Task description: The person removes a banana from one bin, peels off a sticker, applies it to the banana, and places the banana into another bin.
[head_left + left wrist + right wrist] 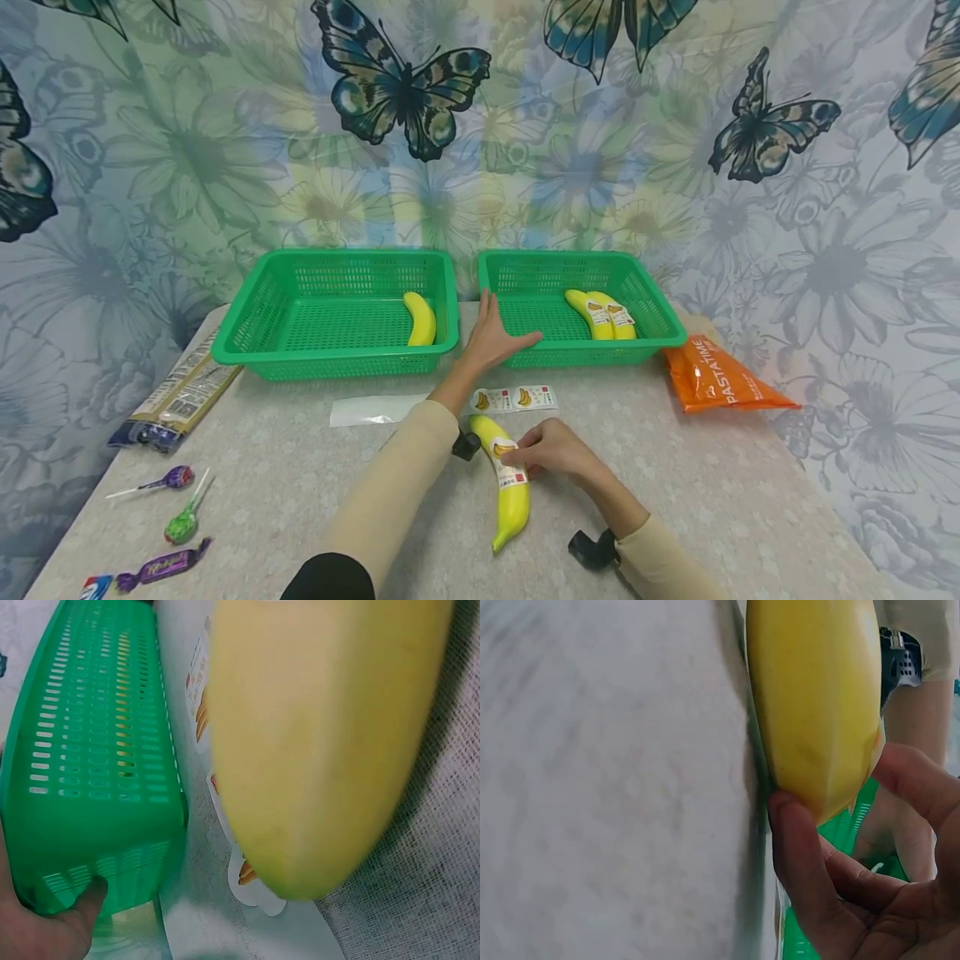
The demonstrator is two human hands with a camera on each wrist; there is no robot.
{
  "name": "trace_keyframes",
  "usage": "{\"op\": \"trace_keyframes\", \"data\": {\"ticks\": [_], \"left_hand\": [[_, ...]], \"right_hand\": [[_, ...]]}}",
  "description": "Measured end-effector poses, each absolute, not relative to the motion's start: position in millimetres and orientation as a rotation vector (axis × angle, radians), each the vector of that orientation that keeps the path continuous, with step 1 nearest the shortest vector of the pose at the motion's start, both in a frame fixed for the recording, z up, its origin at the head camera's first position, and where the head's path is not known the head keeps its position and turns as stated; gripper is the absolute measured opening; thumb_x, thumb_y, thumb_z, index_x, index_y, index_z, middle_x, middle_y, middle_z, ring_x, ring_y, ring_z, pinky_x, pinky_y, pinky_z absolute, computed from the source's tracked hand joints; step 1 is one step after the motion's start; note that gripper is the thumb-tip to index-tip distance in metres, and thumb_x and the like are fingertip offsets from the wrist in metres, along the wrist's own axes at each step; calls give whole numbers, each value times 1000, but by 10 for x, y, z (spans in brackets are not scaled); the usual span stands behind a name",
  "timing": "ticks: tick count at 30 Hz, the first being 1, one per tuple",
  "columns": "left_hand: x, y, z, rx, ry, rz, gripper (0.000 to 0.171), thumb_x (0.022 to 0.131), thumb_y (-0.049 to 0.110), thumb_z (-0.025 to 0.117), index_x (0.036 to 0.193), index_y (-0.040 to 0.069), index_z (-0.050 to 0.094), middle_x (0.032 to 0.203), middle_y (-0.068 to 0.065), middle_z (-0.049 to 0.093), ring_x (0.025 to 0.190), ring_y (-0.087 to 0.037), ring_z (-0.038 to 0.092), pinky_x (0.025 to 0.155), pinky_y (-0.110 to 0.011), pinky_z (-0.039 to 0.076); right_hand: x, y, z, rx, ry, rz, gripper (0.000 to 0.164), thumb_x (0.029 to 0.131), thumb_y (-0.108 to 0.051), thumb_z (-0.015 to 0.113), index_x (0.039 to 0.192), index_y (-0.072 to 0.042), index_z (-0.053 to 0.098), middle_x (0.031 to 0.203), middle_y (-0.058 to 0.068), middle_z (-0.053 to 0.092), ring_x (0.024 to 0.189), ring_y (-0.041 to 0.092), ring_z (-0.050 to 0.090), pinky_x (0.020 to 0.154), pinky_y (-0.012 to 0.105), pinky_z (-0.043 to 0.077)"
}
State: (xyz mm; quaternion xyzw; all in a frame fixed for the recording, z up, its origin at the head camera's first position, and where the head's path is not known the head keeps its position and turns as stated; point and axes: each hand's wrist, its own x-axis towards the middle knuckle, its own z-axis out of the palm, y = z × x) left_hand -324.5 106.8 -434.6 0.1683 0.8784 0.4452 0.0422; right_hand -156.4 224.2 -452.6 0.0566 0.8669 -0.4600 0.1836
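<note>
A yellow banana (513, 508) with a white label (510, 465) round its middle lies at the table's front. My right hand (557, 450) grips its side, fingertips on the label; in the right wrist view, fingers (799, 847) hold opposite sides of the banana (814, 697). Fingers spread and thumb out, my left hand (491, 336) is at the left front corner of the right green basket (585, 357). The left wrist view shows that hand (45, 930) against the basket's end wall (94, 825). Two labelled bananas (606, 317) lie inside that basket.
The left green basket (330, 367) holds one unlabelled banana (420, 319). Behind the banana lies a label strip (513, 398). An orange packet (723, 379) sits at right; a long packet (180, 392), lollipops (182, 527) and a purple-wrapped candy (163, 567) lie at left.
</note>
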Motion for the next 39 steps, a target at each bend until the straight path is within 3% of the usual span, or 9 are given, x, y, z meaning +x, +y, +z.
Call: {"op": "trace_keyframes", "data": {"ticks": [9, 16, 22, 26, 30, 39], "left_hand": [[-3246, 1057, -4353, 505, 2662, 1380, 120, 79, 66, 66, 157, 12, -6, 166, -2, -13, 151, -36, 17, 116, -56, 31], [-3245, 1032, -4346, 485, 2615, 1431, 121, 78, 65, 68, 157, 13, -9, 165, 2, -17, 151, -36, 16, 116, -56, 31], [-3254, 1044, -4353, 474, 2599, 1443, 121, 78, 63, 69, 157, 15, -10, 164, 5, -19, 151, -36, 16, 116, -56, 31], [-3269, 1055, -4369, 475, 2629, 1440, 120, 79, 58, 72, 157, 11, -7, 165, 1, -16, 150, -37, 19, 115, -56, 33], [-3273, 1035, -4362, 471, 2626, 1468, 121, 77, 56, 74, 157, 8, -4, 166, 0, -13, 149, -38, 21, 115, -56, 33], [-3244, 1037, -4348, 457, 2557, 1494, 123, 77, 60, 73, 157, 13, -8, 164, 4, -17, 152, -33, 12, 117, -53, 31]], "right_hand": [[-1604, 2470, -4322, 194, 2483, -1278, 31, 75, -31, 83, 87, -4, 76, 78, 2, 71, 68, 15, 66, 66, 33, 57], [-1674, 2749, -3989, 177, 2493, -1239, 41, 77, -34, 81, 101, -1, 75, 96, 7, 73, 78, 16, 69, 82, 43, 59], [-1806, 2955, -3686, 131, 2481, -1225, 54, 81, -38, 78, 115, 3, 69, 115, 17, 69, 84, 19, 71, 88, 44, 58], [-1952, 3024, -3455, 135, 2498, -1150, 65, 81, -43, 77, 124, 4, 63, 128, 20, 62, 90, 20, 71, 89, 41, 57], [-2163, 3095, -3261, 99, 2514, -1123, 65, 83, -43, 76, 126, 4, 61, 128, 20, 62, 93, 20, 71, 89, 39, 58], [-2676, 3298, -2959, 98, 2542, -1049, 78, 83, -49, 74, 137, 3, 52, 138, 22, 55, 108, 26, 68, 100, 44, 52]]}}
